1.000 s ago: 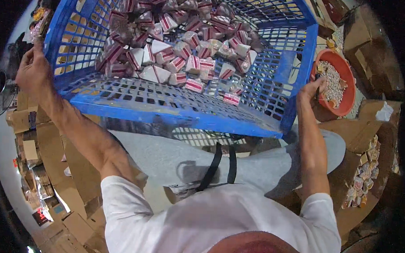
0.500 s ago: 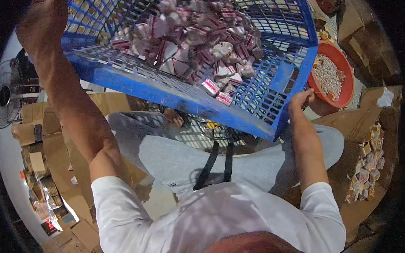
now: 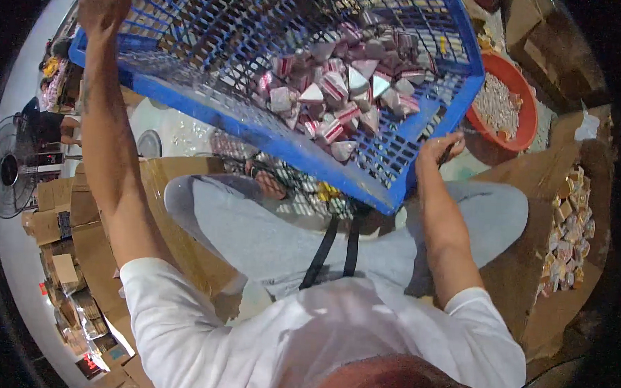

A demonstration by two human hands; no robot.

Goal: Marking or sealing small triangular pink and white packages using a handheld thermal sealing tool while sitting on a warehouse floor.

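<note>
Well, what I have between my arms is a blue crate (image 3: 224,124), raised above my grey trousers (image 3: 268,240) and tilted, with its wrapped pieces (image 3: 347,113) heaped toward the right end. My right grip (image 3: 441,148) is curled onto that end, above the near corner, though where the fingertips catch is hidden from me. My left grip (image 3: 106,9) is up at the opposite end, partly cut off by the picture's edge, so I cannot tell how its fingers close there.

I judge the crate itself to be stiff plastic, light enough alone, with the load giving most of the weight. With so many pieces lying to the right, I would expect that side to pull harder. The wrappers look shiny, so the pieces probably slide over one another and over the slatted floor; they seem light, and their edges or wrapping could crumple if squeezed.

Best hold, to my mind, is the thick rim at both ends rather than the thin lattice, which may flex or dig into the fingers. Just beside my right grip stands a red basin (image 3: 532,116) of small pale pieces, leaving my knuckles little room on that side.
</note>
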